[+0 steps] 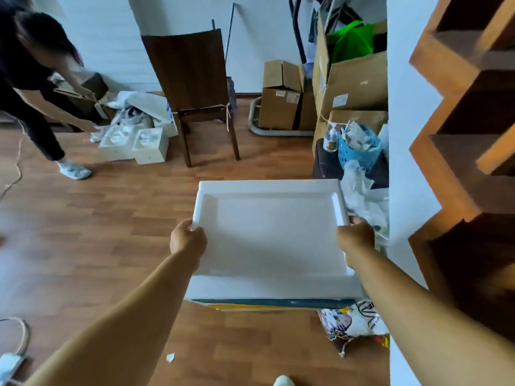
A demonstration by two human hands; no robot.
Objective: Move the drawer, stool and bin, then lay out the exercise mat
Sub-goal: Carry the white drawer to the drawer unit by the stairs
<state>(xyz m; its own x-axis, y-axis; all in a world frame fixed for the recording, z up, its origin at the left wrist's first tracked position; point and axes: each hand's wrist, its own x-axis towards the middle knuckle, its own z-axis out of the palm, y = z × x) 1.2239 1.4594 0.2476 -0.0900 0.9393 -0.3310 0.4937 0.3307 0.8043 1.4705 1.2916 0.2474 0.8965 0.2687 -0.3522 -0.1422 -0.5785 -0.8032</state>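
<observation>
Wood-plank floor (pixel 83 246), white walls (pixel 111 37)

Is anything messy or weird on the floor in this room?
Yes. A small torn white scrap lies alone on the wooden floor near the left arm. By the wall, white boxes and wrappings sit in a jumbled heap beside the brown chair. A loose rope trails across the floor at the left.

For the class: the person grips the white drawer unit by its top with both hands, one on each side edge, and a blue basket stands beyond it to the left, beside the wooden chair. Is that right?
Not quite. The head view shows the blue basket beyond the white drawer unit to the right, beside the cardboard boxes, not left by the wooden chair. The rest holds: the left hand and right hand grip its side edges.
</observation>
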